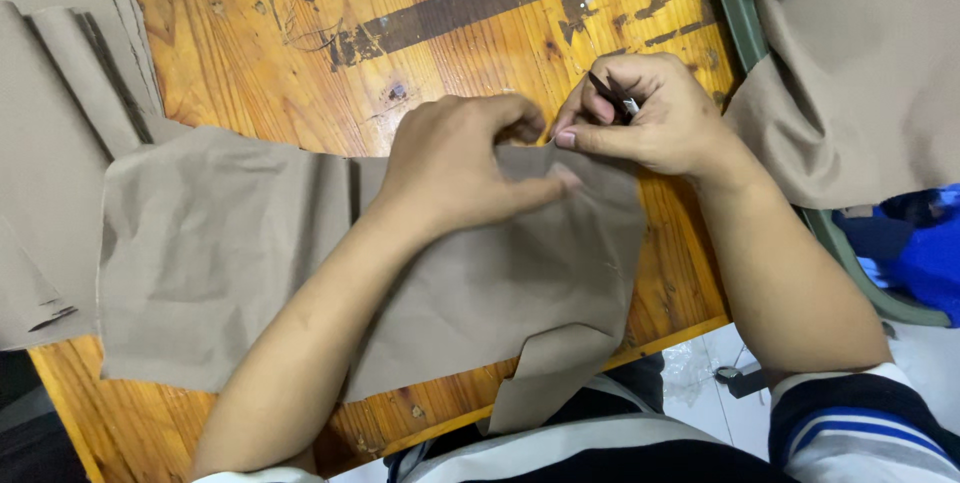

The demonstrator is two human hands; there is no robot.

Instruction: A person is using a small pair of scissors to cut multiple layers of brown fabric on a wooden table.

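A tan fabric piece (220, 243) lies spread across the worn wooden table (300, 43), its lower corner hanging over the near edge. My left hand (460, 163) rests on the cloth and pinches its upper edge with fingers curled. My right hand (650, 118) meets it at the same edge, thumb pressed to the fabric, and holds a small dark thread snip (615, 93) between its fingers.
A stack of tan fabric pieces (50, 143) lies at the table's left side. More tan cloth (860, 83) is heaped on a green frame to the right. Blue material (930, 253) sits below it. White floor shows past the near edge.
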